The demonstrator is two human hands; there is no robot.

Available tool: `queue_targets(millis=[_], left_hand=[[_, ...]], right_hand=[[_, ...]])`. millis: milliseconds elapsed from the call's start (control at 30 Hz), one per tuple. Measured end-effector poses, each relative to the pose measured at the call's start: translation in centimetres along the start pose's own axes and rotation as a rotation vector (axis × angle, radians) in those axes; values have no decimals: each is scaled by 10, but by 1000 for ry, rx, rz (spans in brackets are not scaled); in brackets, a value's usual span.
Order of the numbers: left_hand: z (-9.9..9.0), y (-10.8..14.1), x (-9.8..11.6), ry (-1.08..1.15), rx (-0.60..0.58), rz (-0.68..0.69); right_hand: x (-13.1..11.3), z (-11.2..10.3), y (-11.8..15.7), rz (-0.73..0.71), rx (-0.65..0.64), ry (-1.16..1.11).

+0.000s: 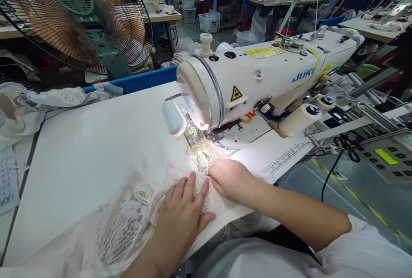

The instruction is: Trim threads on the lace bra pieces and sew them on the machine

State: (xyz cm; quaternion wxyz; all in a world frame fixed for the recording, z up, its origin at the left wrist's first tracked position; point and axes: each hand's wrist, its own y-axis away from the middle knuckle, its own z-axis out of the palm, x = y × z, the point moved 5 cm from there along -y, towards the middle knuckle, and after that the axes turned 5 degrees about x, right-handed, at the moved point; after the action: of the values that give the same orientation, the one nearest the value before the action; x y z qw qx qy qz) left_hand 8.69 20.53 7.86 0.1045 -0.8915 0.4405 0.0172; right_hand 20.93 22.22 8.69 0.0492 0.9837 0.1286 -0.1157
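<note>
My left hand (182,211) lies with its fingers spread on white lace fabric (124,226) at the front of the sewing table (106,140). My right hand (233,181) is closed just right of the left fingertips, at the lace's edge. A small dark bit shows at its fingertips, but what it grips is hidden. Beyond both hands, a clear, crinkled plastic-like piece (204,153) lies in the lamp light near the needle area of a white sewing machine (247,76). The needle itself is hard to make out.
A large fan (74,16) stands at the back left. Lace and cloth pieces (61,97) lie at the left edge. Thread cones (301,119) sit beside the machine, with a printed ruler (286,157) before them. A control box (386,157) is at the right.
</note>
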Motion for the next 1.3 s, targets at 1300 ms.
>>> queue_targets(millis=[1300], left_hand=[[-1,0,-1,-51,95,90]], right_hand=[[13,3,5,-37,-60,-12]])
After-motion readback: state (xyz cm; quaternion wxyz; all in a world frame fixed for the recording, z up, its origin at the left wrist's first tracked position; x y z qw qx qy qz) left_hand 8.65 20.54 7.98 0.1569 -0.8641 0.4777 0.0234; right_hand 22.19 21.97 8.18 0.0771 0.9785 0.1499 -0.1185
